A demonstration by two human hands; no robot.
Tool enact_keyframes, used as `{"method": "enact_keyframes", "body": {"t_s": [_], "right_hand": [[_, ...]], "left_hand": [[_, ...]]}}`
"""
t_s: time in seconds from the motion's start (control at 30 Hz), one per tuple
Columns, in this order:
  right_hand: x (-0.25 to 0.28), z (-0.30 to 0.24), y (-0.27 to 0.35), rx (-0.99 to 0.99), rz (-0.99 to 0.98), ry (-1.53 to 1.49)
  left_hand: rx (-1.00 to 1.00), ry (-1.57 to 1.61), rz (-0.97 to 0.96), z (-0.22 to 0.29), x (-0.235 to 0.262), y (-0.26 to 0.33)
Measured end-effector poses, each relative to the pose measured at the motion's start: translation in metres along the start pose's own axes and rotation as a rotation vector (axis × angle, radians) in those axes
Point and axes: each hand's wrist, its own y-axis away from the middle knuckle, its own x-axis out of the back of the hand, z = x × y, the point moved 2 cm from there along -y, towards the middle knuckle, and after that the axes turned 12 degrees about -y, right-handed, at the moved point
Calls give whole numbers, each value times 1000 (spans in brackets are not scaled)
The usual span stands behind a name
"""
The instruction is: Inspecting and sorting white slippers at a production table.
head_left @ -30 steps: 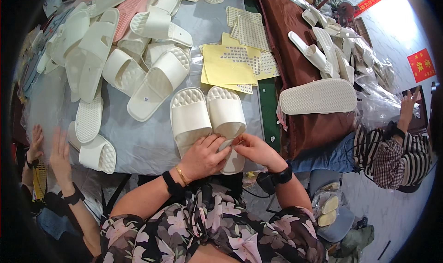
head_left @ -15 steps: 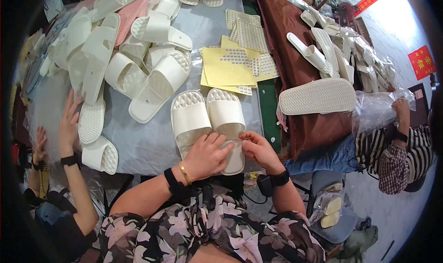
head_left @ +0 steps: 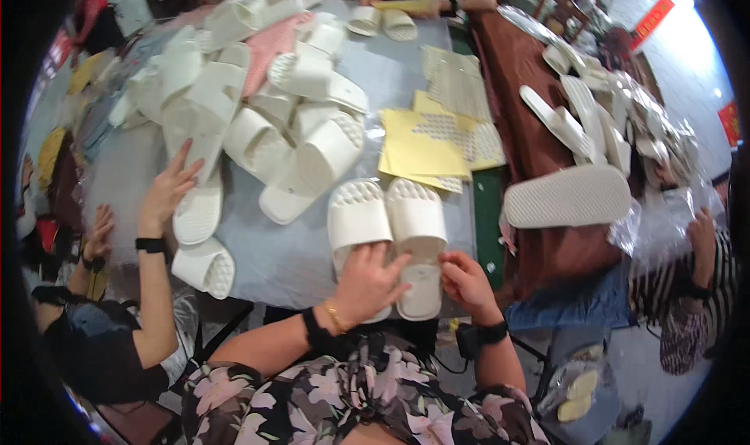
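my left grip point(head_left: 367, 285): fingers spread over left slipper point(head_left: 360, 225) | my right grip point(head_left: 467, 283): curled, cannot tell if pinching; right slipper point(head_left: 422, 289) just left | likely light, springy; I'd hold their sides

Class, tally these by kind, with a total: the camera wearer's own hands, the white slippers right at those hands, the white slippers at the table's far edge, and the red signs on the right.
Wearer's hands: 2
White slippers at the hands: 2
White slippers at the far edge: 2
Red signs: 2
Total: 8
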Motion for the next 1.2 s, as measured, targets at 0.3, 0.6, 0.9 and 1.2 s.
{"method": "enact_keyframes", "body": {"t_s": [0.3, 0.6, 0.9, 1.2], "right_hand": [[10, 6, 0, 86, -6, 16], [9, 6, -1, 79, -9, -64], [12, 7, -2, 76, -2, -24], [1, 0, 4, 87, -9, 19]], "left_hand": [[102, -3, -6, 3, -12, -14], [34, 158, 182, -27, 80, -19], [216, -335, 541, -209, 174, -92], [684, -63, 29, -354, 154, -101]]}}
